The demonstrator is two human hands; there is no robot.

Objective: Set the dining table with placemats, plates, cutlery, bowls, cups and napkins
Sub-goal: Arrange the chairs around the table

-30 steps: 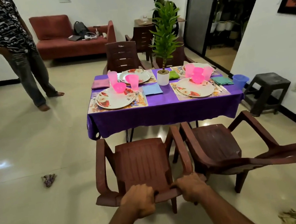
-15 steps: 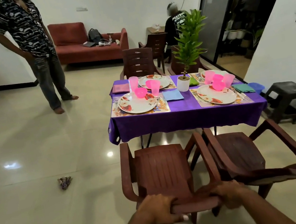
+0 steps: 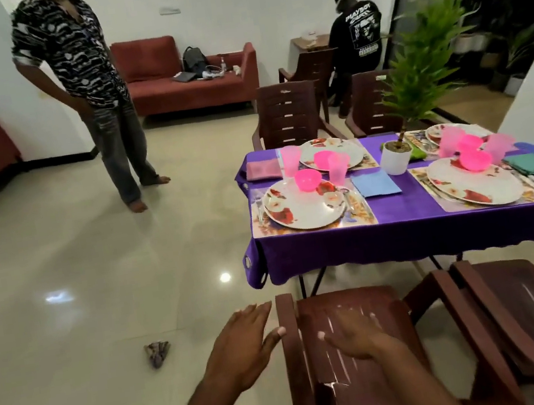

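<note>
Both hands are open with fingers spread and hold nothing. The left hand (image 3: 244, 341) hangs over bare floor (image 3: 80, 282), just outside the left armrest of the near chair (image 3: 353, 345); the right hand (image 3: 354, 331) hovers over that chair's seat, and contact cannot be told. A second chair (image 3: 525, 316) stands right beside the first, armrests almost touching.

The table (image 3: 412, 232) lies beyond the chairs, its purple cloth hanging over the near edge, with a gap between cloth and chair fronts. On it, the near-left plate (image 3: 301, 209) sits on a placemat (image 3: 314, 226) that reaches the table's front edge, with a pink bowl (image 3: 308, 179) on the plate and a cup (image 3: 338, 167) behind. A blue napkin (image 3: 375, 184) lies between this setting and the right plate (image 3: 474, 181). A potted plant (image 3: 395, 157) stands mid-table.

Left of the table the floor is wide open up to a standing person (image 3: 93, 89); a crumpled scrap (image 3: 157, 353) lies near the left hand.
</note>
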